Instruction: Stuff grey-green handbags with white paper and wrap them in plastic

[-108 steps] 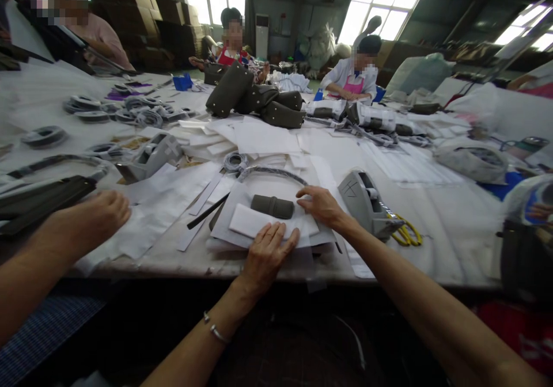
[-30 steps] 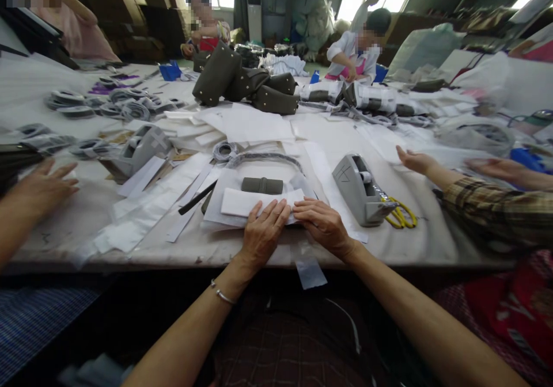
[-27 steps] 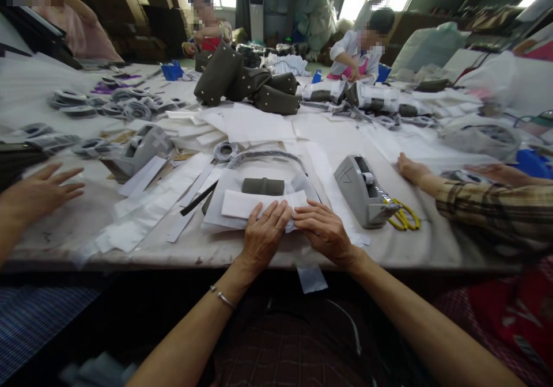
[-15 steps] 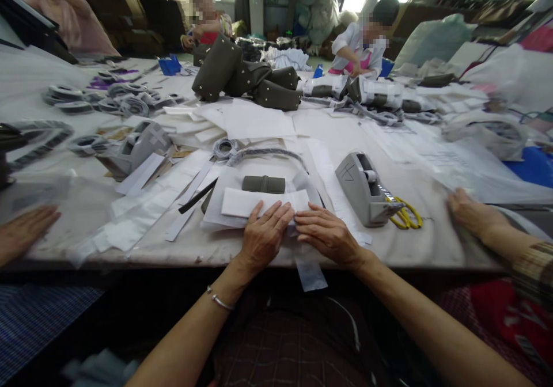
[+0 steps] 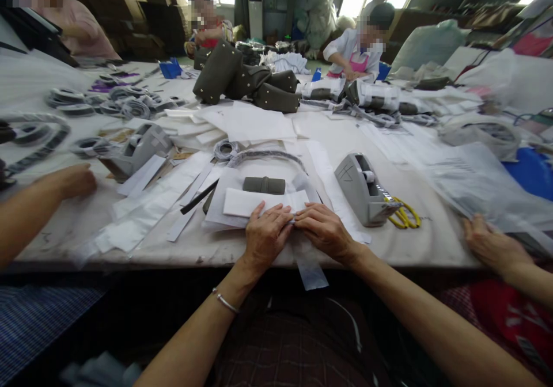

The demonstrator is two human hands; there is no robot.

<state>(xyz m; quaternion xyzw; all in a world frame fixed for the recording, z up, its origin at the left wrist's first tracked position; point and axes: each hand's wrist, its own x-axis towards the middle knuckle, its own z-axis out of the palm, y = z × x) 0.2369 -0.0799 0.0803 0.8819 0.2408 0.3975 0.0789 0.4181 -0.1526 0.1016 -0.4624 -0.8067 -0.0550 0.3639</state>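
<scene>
My left hand [image 5: 264,235] and my right hand [image 5: 325,230] lie side by side at the table's near edge, fingertips meeting on the front edge of a folded white paper sheet [image 5: 254,201]. The fingers of both hands curl and pinch at that edge. Just behind the paper lies a small dark grey leather roll [image 5: 264,185] on a stack of white sheets [image 5: 220,208]. A grey braided handle strap [image 5: 263,156] arcs behind it.
A grey tape dispenser [image 5: 362,190] with yellow scissors [image 5: 404,216] stands right of my hands; another dispenser [image 5: 140,148] sits left. Co-workers' hands rest at the left [image 5: 73,181] and right [image 5: 490,246]. Dark olive bags [image 5: 246,84] and tape rolls [image 5: 108,107] lie farther back.
My hands stayed on the paper's front edge, with fingers curling closer together. The co-worker's hand on the left moved up the table; the one on the right pulled back near the edge.
</scene>
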